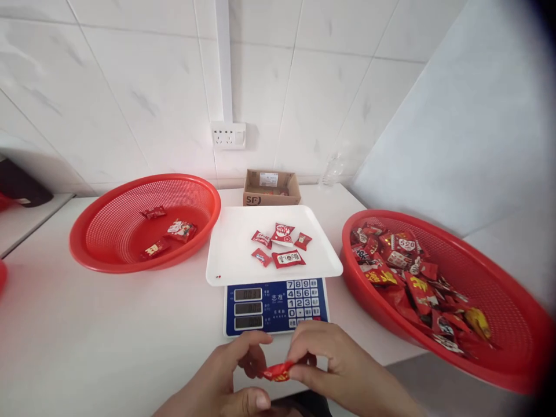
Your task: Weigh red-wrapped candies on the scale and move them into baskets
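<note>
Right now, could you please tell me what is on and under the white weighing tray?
On the white weighing tray lie five red snack packets. Beneath it, the digital scale shows its blue front panel; what the tray covers cannot be seen.

Price-computing scale [277, 317] carried the brand 志准 mid-panel, digits 0–9 plus a dot on its keypad [299, 302], and what looked like 0.03 on the top LCD [248, 294]; lower LCDs [248, 308] and Chinese function keys [315, 293] were too faint or small to call. Cardboard box [271, 200] read SF on its front wall, white label [269, 179] illegible. One wrapper [406, 244] in the right-hand red basket [516, 330] said 520; print on the held packet [279, 372] wasn't readable.
</note>
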`<action>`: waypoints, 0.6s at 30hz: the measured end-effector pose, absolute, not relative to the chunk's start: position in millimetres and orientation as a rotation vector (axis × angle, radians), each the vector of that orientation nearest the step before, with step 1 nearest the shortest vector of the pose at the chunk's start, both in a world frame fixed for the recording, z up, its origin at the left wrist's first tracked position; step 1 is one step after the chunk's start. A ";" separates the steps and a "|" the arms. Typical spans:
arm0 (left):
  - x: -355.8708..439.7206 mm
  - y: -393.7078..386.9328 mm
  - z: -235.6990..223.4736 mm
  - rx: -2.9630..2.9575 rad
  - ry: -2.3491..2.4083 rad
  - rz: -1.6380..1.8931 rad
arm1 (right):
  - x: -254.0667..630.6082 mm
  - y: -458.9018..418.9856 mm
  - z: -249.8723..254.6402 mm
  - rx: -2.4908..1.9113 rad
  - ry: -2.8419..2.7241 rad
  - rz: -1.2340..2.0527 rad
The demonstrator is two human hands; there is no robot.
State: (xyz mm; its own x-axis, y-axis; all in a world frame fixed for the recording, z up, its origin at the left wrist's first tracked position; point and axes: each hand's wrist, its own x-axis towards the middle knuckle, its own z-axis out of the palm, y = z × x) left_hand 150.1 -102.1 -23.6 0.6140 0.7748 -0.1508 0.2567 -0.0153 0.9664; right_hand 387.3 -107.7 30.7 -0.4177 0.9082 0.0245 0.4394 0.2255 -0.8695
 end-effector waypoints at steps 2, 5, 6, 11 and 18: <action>154.1 -101.7 -17.4 1.605 0.874 0.427 | 374.7 -112.8 24.5 -1.257 -2.039 1.150; 161.7 -99.1 -6.9 1.661 0.877 0.231 | 362.2 -116.9 14.2 -1.228 -2.128 1.152; 163.7 -98.1 -4.6 1.674 0.882 0.181 | 360.2 -117.7 11.2 -1.219 -2.154 1.142; 167.6 -96.0 -2.6 1.667 0.843 0.157 | 359.5 -120.5 3.2 -1.183 -2.243 1.084; 168.7 -94.3 -6.1 1.831 0.774 0.153 | 386.4 -119.8 24.1 -1.188 -2.165 1.003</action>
